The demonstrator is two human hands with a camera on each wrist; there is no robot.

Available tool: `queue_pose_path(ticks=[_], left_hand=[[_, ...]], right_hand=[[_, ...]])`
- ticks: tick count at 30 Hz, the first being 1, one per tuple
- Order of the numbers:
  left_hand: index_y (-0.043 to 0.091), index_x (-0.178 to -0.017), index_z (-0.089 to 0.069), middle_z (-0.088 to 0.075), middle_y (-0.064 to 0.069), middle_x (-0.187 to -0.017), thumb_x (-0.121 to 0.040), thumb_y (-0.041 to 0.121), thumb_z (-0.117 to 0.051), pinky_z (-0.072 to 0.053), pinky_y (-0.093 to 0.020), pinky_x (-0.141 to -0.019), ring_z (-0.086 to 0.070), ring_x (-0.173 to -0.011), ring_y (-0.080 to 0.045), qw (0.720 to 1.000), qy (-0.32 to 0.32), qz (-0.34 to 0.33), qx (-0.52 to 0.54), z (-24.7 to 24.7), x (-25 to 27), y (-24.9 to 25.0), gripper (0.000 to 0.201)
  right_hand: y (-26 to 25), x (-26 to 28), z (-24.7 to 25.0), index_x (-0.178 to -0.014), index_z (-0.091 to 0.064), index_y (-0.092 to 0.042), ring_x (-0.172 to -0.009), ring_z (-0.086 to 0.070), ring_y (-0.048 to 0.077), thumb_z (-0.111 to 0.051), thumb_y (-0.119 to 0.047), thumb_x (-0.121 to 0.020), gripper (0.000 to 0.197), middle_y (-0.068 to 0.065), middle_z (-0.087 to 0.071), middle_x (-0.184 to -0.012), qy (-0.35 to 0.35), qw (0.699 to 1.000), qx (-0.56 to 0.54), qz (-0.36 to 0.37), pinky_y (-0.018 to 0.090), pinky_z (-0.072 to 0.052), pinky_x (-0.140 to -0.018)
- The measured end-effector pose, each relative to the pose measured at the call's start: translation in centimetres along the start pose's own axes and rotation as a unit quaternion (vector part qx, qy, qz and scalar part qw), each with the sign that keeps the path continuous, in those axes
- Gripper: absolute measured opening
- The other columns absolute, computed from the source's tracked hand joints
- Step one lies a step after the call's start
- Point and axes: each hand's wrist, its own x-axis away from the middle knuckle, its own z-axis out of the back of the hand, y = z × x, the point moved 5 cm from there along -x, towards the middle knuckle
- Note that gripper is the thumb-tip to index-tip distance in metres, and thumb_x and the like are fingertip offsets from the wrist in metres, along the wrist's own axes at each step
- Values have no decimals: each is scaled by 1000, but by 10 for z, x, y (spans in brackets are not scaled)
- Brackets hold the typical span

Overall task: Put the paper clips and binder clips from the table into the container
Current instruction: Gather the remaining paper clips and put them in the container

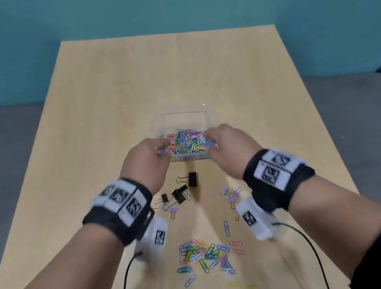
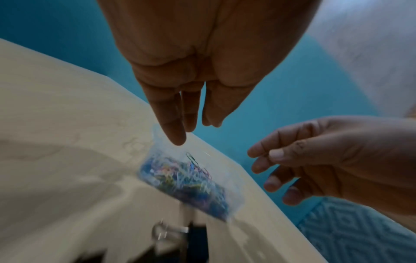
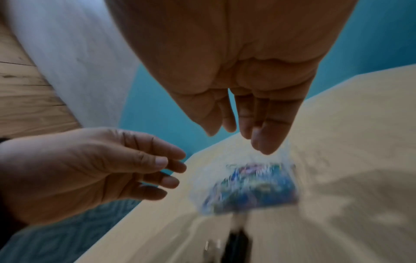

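Nearest, on the surface [image 1: 237, 81]: a loose heap of coloured paper clips [image 1: 204, 255], with a few strays just beside it. Farther on, black binder clips [image 1: 180, 192] left of centre and small purple binder clips [image 1: 230, 195] to the right, well apart from the heap. Beyond those, both hands raised over the near edge of the clear container [image 1: 181, 120], itself partly filled with paper clips. Left hand [image 1: 148, 160] at the container's left side, fingers [image 2: 171, 128] straight and pointing down, close together, nothing seen in the grip. Right hand [image 1: 228, 145] at the container's right side, fingers [image 3: 263, 138] likewise extended downward and relaxed, grip holding nothing. Unclear from the blurred wrist views whether either hand touches the container. Behind the surface, a teal wall [image 1: 160, 3].
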Motion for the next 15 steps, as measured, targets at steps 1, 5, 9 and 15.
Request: queue_pose_path(ticks=[1, 5, 9, 15], left_hand=[[19, -116, -65, -63, -5, -118, -89, 17, -57, -41, -27, -88, -59, -103, -23, 1000, -7, -6, -8, -5, 18, -4, 29], [23, -91, -71, -67, 0, -93, -86, 15, -50, -46, -26, -76, -63, -85, -20, 989, -100, -94, -46, -46, 105, 0, 23], [24, -95, -67, -65, -1, -109, -70, 19, -65, -53, -30, -78, -59, -97, -23, 965, -137, -132, -178, -91, 160, -24, 25], [25, -113, -61, -60, 5, -113, -72, 27, -70, -52, -31, -82, -53, -97, -20, 978, -101, -130, -125, -87, 187, -42, 43]], right_hand=[[-2, 19, -13, -116, -59, -9, -96, -58, 34, -47, -16, -90, 29, 15, -55, -109, -21, 1000, 7, 19, 39, -48, -81], [-12, 96, -78, -107, -52, -12, -101, -53, 32, -43, -8, -86, 24, 11, -51, -106, -141, 984, 69, 85, 38, -47, -78], [1, 152, -127, -140, -30, -2, -139, -21, 36, -52, -5, -80, 64, 18, -27, -147, -193, 969, 132, 77, 43, -31, -111], [9, 187, -132, -134, -42, -11, -126, -42, 30, -57, -16, -77, 59, 8, -43, -136, -112, 983, 83, 116, 35, -43, -101]])
